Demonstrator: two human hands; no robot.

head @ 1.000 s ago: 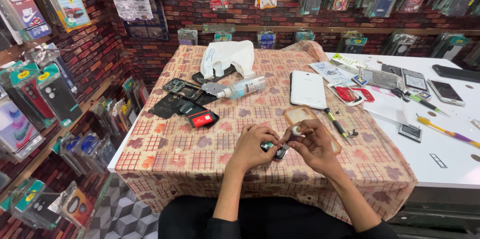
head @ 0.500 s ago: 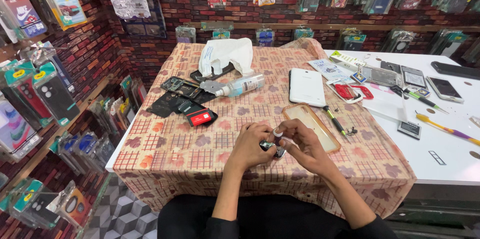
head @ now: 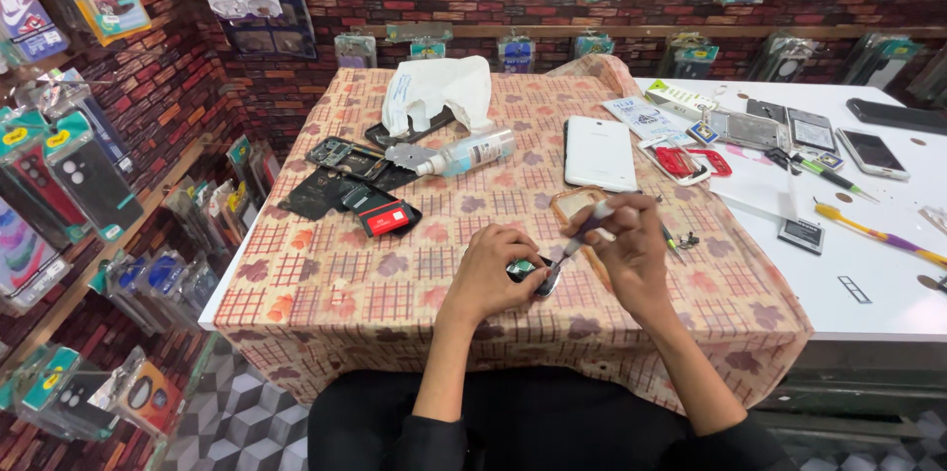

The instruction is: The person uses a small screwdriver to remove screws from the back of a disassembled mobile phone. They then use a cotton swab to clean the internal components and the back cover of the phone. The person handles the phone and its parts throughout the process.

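Small part pinned on tabletop by left hand. Tool grasped in right hand, shaft slanted down-left, tip at part.

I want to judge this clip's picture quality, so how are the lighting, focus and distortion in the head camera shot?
Head view: even bright indoor light, soft shadows under the hands; the white table looks nearly washed out; the wide lens bows the brick wall and the shelves at the edges; the small part between the left hand and right hand is too small to make out.
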